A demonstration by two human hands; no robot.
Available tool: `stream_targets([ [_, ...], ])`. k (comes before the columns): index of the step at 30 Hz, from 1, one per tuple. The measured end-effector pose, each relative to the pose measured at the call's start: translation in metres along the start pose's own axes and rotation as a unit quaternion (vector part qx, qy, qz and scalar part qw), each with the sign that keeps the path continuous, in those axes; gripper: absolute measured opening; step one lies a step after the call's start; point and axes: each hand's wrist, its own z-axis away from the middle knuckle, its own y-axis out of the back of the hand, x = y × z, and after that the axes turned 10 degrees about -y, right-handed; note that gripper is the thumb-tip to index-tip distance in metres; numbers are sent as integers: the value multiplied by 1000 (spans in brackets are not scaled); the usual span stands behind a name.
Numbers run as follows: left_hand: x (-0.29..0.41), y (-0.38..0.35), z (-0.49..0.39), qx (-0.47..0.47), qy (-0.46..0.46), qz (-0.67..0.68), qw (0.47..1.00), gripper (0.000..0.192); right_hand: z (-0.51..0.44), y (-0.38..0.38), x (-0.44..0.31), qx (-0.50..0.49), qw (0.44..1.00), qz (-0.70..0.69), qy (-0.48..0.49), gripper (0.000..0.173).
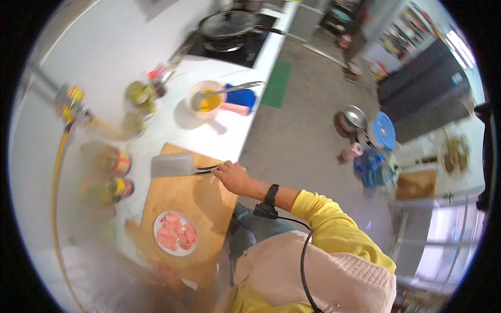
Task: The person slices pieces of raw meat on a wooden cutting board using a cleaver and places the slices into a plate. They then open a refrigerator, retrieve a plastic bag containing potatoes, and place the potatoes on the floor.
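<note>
My right hand [231,178] is closed around the black handle of a wide-bladed cleaver [172,164], whose blade lies flat over the far end of a wooden cutting board [176,195]. Nearer the board's other end sits a white plate [182,252] of pink raw meat slices [171,231]. My left hand [169,278] appears only as a hazy, blurred patch by the board's lower end. Its fingers cannot be made out.
Beyond the board, a pink handled bowl [191,99] holds yellow liquid and a spoon, beside a blue cloth [243,98]. A lidded pan [229,25] rests on the black cooktop [250,51]. Bottles and jars [122,187] line the wall; a yellow hose [56,203] runs along it.
</note>
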Motion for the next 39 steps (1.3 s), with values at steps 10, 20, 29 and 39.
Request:
stream_targets([
  [10,75,-32,-129,-35,-241,24,970,50,252,68,95,-9,940,-84,-329,39],
  [20,284,-180,-248,-29,319,579,750,21,363,145,223,129,880,-135,-436,45],
  [29,486,-392,-322,-210,371,656,623,19,475,202,351,192,788,-94,-578,41],
  [39,612,-574,-411,-291,344,616,647,32,442,199,445,112,693,-174,-691,43],
])
